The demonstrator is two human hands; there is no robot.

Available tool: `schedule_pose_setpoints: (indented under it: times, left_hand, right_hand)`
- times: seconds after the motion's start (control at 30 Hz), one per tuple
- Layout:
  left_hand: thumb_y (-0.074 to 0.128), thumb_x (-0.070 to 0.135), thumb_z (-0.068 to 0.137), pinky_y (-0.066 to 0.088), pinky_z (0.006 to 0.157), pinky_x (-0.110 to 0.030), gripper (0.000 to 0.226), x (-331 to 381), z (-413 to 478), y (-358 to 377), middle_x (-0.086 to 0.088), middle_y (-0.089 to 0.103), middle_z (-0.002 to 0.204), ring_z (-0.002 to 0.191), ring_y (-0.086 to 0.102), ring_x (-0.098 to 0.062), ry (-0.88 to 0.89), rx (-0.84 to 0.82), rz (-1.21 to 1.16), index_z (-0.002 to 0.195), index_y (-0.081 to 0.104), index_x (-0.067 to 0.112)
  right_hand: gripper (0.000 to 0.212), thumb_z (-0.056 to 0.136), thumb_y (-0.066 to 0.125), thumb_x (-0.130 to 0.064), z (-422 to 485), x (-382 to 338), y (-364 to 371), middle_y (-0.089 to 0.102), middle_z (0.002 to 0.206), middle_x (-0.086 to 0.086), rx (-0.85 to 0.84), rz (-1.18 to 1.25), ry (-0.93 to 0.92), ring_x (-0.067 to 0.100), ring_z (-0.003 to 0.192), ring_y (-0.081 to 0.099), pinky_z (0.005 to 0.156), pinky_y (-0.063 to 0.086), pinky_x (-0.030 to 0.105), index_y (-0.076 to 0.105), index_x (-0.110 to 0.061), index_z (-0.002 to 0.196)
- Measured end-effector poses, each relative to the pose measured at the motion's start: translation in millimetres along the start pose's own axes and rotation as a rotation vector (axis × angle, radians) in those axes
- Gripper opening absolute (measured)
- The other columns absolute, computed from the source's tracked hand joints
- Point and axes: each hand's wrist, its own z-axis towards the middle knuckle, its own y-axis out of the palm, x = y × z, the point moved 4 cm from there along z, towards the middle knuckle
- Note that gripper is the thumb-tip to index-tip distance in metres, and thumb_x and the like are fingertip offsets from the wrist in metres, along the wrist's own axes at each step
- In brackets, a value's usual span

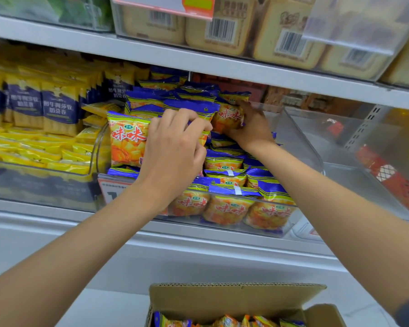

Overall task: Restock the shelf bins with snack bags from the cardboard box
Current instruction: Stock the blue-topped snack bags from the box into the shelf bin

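Note:
A clear shelf bin (291, 226) in the middle of the shelf holds several blue-and-yellow snack bags (227, 208) stacked in rows. My left hand (175, 147) reaches into the bin and pinches the top of an upright snack bag (198, 109) in the stack. Further back, my right hand (250, 123) grips another snack bag (229, 116) against the pile. One more bag (128, 140) stands upright at the bin's left side. The cardboard box (234, 300) sits open at the bottom with more of the same bags (227, 322) inside.
To the left is a bin of yellow and navy packets (43, 107). On the right, a clear bin (340, 142) has red packets (392, 178) along its far side. An upper shelf (198, 60) carries beige packs with barcodes (222, 27). A price tag (109, 190) hangs on the bin front.

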Motion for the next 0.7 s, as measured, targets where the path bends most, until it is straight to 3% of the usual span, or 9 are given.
schedule_pose_setpoints:
  times: [0.13,0.23,0.33,0.4,0.47,0.6,0.7]
  left_hand:
    - [0.052,0.006,0.080,0.035,0.077,-0.037,0.031,0.2,-2.4,-1.6,-0.005,0.060,0.104,0.092,0.053,-0.027,-0.003,0.014,-0.035,0.106,0.067,0.016]
    - [0.058,0.008,0.081,0.035,0.079,-0.036,0.026,7.4,-8.5,-10.2,-0.004,0.060,0.106,0.097,0.053,-0.026,-0.018,0.028,-0.031,0.104,0.067,0.016]
    - [0.061,0.012,0.080,0.036,0.077,-0.034,0.019,29.4,-14.4,-21.9,-0.003,0.061,0.097,0.093,0.054,-0.025,0.015,-0.002,-0.066,0.098,0.066,0.016]
    - [0.061,0.015,0.080,0.043,0.075,-0.038,0.015,49.6,-25.8,-29.4,-0.004,0.061,0.090,0.089,0.057,-0.026,0.003,-0.101,-0.157,0.094,0.064,0.015]
    - [0.061,0.016,0.081,0.047,0.071,-0.040,0.012,67.0,-52.0,-31.4,-0.002,0.061,0.088,0.087,0.058,-0.025,-0.080,-0.260,-0.248,0.093,0.063,0.016]
    - [0.064,0.020,0.085,0.043,0.070,-0.033,0.009,80.7,-140.5,-27.5,0.004,0.058,0.088,0.078,0.050,-0.015,-0.342,-0.647,-0.341,0.094,0.063,0.019]
    - [0.067,0.021,0.085,0.046,0.071,-0.032,0.008,65.0,-204.8,-31.3,0.007,0.056,0.082,0.077,0.053,-0.014,-0.504,-0.767,-0.321,0.087,0.060,0.025]
  right_hand:
    - [0.077,0.084,0.071,-0.025,-17.5,-3.5,-13.9,0.032,0.147,0.013,0.008,-0.055,0.007,0.031,0.132,0.041,0.108,0.039,0.037,0.031,-0.032,0.149]
    - [0.064,0.082,0.068,-0.015,-44.1,-12.1,-36.3,0.044,0.138,0.013,0.086,-0.015,-0.105,0.030,0.126,0.044,0.103,0.042,0.038,0.046,-0.024,0.141]
    - [0.043,0.081,0.062,-0.011,-84.9,-21.5,-60.9,0.056,0.117,0.003,0.092,-0.036,-0.186,0.020,0.099,0.056,0.087,0.046,0.031,0.058,-0.016,0.123]
    - [0.029,0.081,0.061,-0.008,-125.5,-30.2,-76.8,0.053,0.099,-0.003,0.102,0.004,-0.273,0.009,0.078,0.048,0.075,0.041,0.024,0.064,-0.013,0.109]
    - [0.022,0.078,0.059,-0.007,-172.0,-31.4,-83.9,0.052,0.088,-0.003,0.085,0.055,-0.333,0.007,0.072,0.044,0.070,0.040,0.027,0.066,-0.011,0.098]
    - [0.023,0.080,0.060,-0.007,-265.2,1.8,-55.0,0.049,0.084,-0.008,-0.253,0.064,-0.220,0.011,0.067,0.045,0.067,0.042,0.030,0.067,-0.013,0.101]
    - [0.022,0.086,0.061,-0.009,-327.8,39.5,-17.2,0.052,0.084,-0.009,-0.568,0.068,-0.068,0.013,0.073,0.052,0.072,0.039,0.023,0.067,-0.012,0.106]
